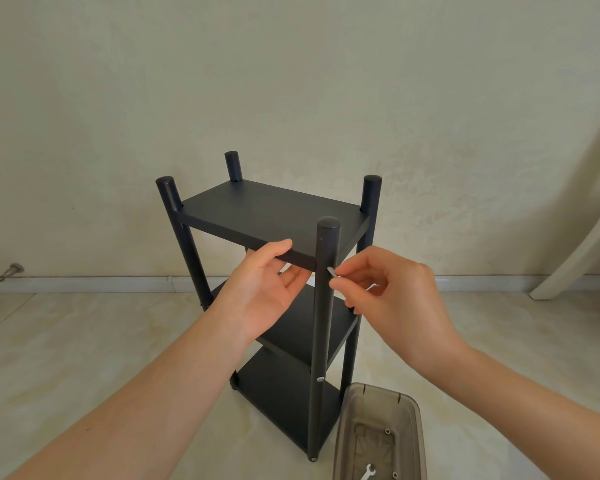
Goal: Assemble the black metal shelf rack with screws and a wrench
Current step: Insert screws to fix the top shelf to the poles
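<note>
Carefully pinching the screw [330,271] with the right hand [395,299], keeping it square to the post [324,327] just ahead of that pinch, while gripping the top shelf [274,213] level with the left hand [267,289]

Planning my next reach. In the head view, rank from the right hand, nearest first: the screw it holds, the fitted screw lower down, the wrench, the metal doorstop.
1. Screw, pinched in the right hand at the front post.
2. Fitted screw, lower on that post.
3. Wrench, in the tray below.
4. Doorstop, far to the left.
</note>
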Motion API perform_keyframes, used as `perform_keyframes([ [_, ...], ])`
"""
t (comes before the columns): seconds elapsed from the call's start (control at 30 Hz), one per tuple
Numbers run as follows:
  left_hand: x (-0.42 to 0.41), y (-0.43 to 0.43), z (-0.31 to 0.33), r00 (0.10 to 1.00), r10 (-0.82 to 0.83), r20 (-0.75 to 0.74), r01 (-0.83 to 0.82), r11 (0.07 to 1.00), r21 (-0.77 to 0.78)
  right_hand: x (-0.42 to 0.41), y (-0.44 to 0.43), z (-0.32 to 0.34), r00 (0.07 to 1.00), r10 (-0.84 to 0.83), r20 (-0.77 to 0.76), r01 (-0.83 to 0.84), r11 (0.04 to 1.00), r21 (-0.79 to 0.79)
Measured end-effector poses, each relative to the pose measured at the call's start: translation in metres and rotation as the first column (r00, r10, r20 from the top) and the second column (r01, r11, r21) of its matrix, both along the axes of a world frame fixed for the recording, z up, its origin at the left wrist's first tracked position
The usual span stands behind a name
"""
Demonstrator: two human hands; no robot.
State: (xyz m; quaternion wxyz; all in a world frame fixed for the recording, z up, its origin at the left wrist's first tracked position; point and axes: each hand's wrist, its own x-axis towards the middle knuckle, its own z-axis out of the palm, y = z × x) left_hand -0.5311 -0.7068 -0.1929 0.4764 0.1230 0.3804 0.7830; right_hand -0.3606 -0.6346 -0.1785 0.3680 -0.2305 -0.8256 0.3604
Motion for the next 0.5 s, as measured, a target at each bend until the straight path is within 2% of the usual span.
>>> perform_keyframes([
  [0.2,0.001,0.0008,0.002,1.0,0.01,-0.005,-0.01,1.0,-0.008,-0.0053,-0.0011,-0.0007,0.997,0.041,-0.067,-0.048,0.993,-0.11],
  [0.5,0.001,0.0026,0.0053,0.999,0.046,-0.004,-0.046,0.999,0.005,-0.0099,-0.0002,-0.0026,0.995,0.042,-0.093,-0.055,0.989,-0.14],
])
